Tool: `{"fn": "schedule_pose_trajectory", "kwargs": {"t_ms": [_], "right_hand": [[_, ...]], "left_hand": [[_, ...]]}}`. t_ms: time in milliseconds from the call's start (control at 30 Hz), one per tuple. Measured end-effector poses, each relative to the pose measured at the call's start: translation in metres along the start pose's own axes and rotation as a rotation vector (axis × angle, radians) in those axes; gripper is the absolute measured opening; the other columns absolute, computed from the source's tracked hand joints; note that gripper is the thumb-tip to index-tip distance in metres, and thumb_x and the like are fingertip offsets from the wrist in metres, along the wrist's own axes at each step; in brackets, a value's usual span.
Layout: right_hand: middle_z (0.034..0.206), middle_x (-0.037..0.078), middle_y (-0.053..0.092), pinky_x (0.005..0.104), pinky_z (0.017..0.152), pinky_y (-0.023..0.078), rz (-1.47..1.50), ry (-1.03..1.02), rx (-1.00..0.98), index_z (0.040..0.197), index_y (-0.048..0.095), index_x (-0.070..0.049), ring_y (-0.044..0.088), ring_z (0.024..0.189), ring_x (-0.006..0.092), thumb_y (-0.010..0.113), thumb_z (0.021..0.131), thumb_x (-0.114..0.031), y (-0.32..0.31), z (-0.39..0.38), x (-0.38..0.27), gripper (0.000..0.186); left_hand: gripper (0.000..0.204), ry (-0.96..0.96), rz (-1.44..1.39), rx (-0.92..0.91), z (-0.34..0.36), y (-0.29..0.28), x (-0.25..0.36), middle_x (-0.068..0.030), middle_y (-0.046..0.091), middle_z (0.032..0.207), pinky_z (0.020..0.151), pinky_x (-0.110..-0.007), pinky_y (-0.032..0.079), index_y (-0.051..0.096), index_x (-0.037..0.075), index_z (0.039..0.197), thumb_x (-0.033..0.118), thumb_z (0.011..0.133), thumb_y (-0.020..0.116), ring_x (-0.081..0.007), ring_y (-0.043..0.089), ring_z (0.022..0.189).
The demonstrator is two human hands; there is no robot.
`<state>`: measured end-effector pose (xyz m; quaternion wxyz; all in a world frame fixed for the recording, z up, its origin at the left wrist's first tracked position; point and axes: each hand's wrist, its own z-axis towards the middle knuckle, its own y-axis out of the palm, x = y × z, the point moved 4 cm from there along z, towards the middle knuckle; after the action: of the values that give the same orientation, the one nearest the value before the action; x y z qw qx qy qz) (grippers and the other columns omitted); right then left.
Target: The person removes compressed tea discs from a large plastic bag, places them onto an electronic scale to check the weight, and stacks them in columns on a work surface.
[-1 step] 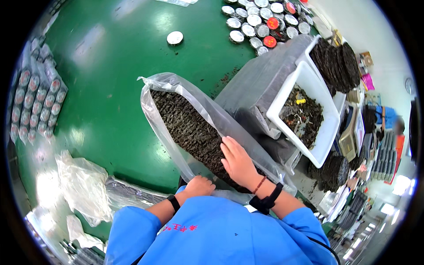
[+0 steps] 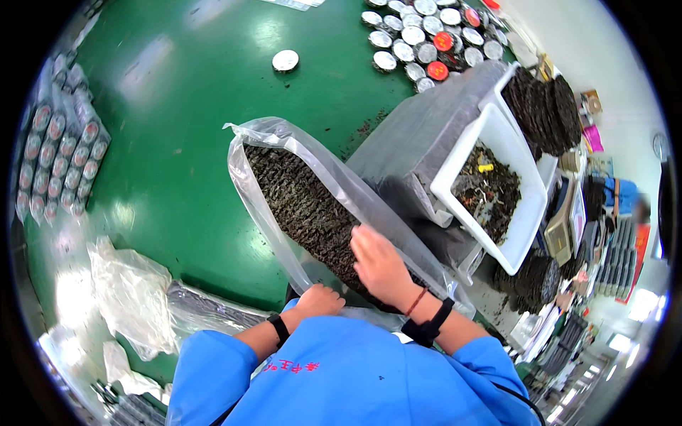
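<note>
In front of me a long clear plastic bag (image 2: 245, 206) lies open along its top. Inside it is a long, dark, crumbly-looking mass of what looks like dried seaweed (image 2: 302, 195). My right hand (image 2: 382, 264) is over the near right part of this seaweed, fingers stretched out and somewhat blurred. Whether the fingertips touch it I cannot tell. At the bag's near left edge, my left hand (image 2: 320, 301) is closed with fingers curled on the plastic. Its fingertips are partly hidden.
To the right a white tray (image 2: 447, 167) holds dark scraps and a small yellow piece (image 2: 485, 168), beside a grey-covered block (image 2: 419, 117). Dark round cakes (image 2: 543, 113) are stacked beyond. Round packs (image 2: 412, 35) lie on the green floor (image 2: 185, 184). Bagged packs (image 2: 60, 160) stand left, near crumpled plastic (image 2: 131, 298).
The fingers of my right hand have shifted slightly left and down over the seaweed and are now blurred. My left hand keeps its place on the bag edge.
</note>
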<state>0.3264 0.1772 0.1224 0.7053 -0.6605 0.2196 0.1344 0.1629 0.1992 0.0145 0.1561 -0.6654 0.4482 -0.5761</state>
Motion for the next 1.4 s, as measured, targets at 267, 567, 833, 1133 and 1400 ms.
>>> {"fn": "schedule_pose_trajectory", "kwargs": {"t_ms": [267, 567, 833, 1133, 1400], "right_hand": [[0.142, 0.030, 0.042, 0.0384, 0.115, 0.028, 0.364, 0.693, -0.158, 0.139, 0.039, 0.009, 0.039, 0.135, 0.0398, 0.043, 0.100, -0.037, 0.038, -0.036, 0.096, 0.061], [0.155, 0.012, 0.032, 0.0327, 0.116, 0.020, 0.886, 1.038, -0.515, 0.150, 0.033, -0.007, 0.027, 0.144, 0.0230, 0.050, 0.092, -0.063, 0.101, -0.013, 0.187, 0.083], [0.159, 0.010, 0.024, 0.0422, 0.117, 0.014, 1.305, 1.115, -0.444, 0.155, 0.024, -0.013, 0.015, 0.148, 0.0221, 0.052, 0.083, -0.074, 0.134, -0.026, 0.217, 0.099], [0.157, 0.013, 0.025, 0.0424, 0.119, 0.014, 1.231, 0.831, -0.680, 0.154, 0.016, -0.004, 0.020, 0.146, 0.0242, 0.032, 0.090, -0.077, -0.038, -0.025, 0.119, 0.099], [0.154, 0.011, 0.032, 0.0356, 0.117, 0.023, 1.453, 0.476, -0.466, 0.153, 0.025, -0.005, 0.031, 0.141, 0.0198, 0.041, 0.099, -0.053, -0.120, -0.074, 0.091, 0.074]], "left_hand": [[0.024, -0.135, 0.013, -0.139, -0.010, 0.027, -0.007, -0.0072, 0.068, 0.074, 0.064, -0.042, 0.051, 0.068, 0.012, 0.074, 0.031, 0.083, 0.056, -0.0275, 0.068, 0.075], [0.012, -0.231, 0.068, 0.040, -0.022, 0.044, -0.001, -0.0030, 0.066, 0.081, 0.080, -0.036, 0.046, 0.068, 0.013, 0.075, 0.024, 0.075, 0.062, -0.0240, 0.062, 0.088], [0.029, -0.320, -0.219, 0.788, -0.068, -0.059, 0.035, -0.0081, 0.062, 0.105, 0.090, -0.041, 0.046, 0.063, 0.008, 0.102, 0.014, 0.075, 0.070, -0.0284, 0.059, 0.103], [0.040, -0.143, -0.032, 1.194, -0.049, -0.155, 0.119, -0.0133, 0.063, 0.107, 0.076, -0.039, 0.052, 0.064, 0.003, 0.112, 0.001, 0.072, 0.065, -0.0303, 0.063, 0.090], [0.045, 0.118, -0.128, 0.767, 0.000, -0.156, 0.169, -0.0150, 0.059, 0.118, 0.089, -0.042, 0.049, 0.058, 0.006, 0.123, 0.020, 0.081, 0.070, -0.0345, 0.059, 0.103]]}}
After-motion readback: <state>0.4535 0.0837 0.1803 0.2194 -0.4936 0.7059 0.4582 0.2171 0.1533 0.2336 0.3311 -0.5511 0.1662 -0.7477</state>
